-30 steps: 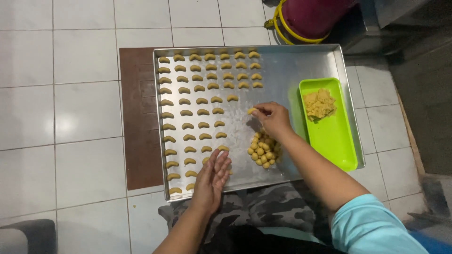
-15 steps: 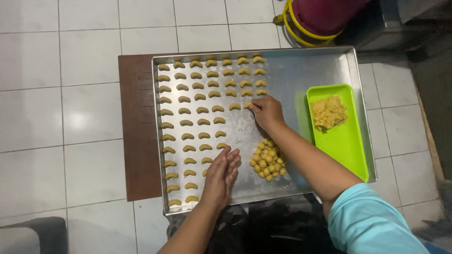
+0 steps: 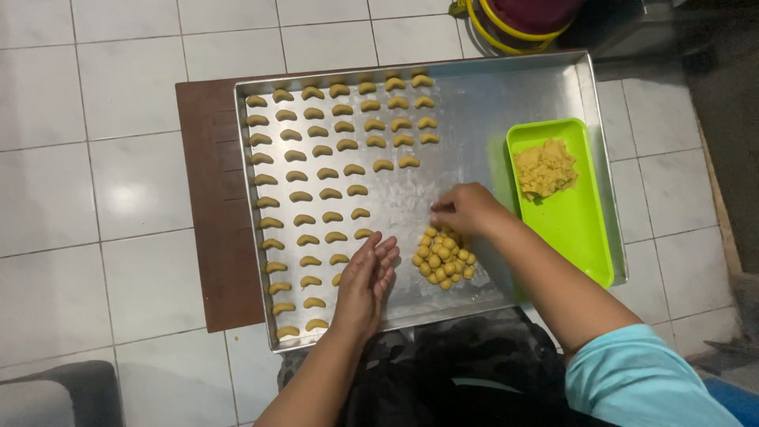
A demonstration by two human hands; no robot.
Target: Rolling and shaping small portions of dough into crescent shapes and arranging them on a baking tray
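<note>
Nearest the person, the left hand (image 3: pixel 365 278) lies flat and open on the metal baking tray (image 3: pixel 490 95), fingers together, covering part of the tray's near crescent rows. Just right of it sits a heap of dough balls (image 3: pixel 443 259). The right hand (image 3: pixel 466 208) hovers over the heap's far edge, fingers curled; whether they pinch a ball is hidden. Rows of crescent-shaped dough pieces (image 3: pixel 332 150) fill the tray's left half. A green tray (image 3: pixel 577 221) with a dough lump (image 3: pixel 544 168) rests on its right side. Beyond, a yellow-rimmed bucket (image 3: pixel 514 24) is cut off.
</note>
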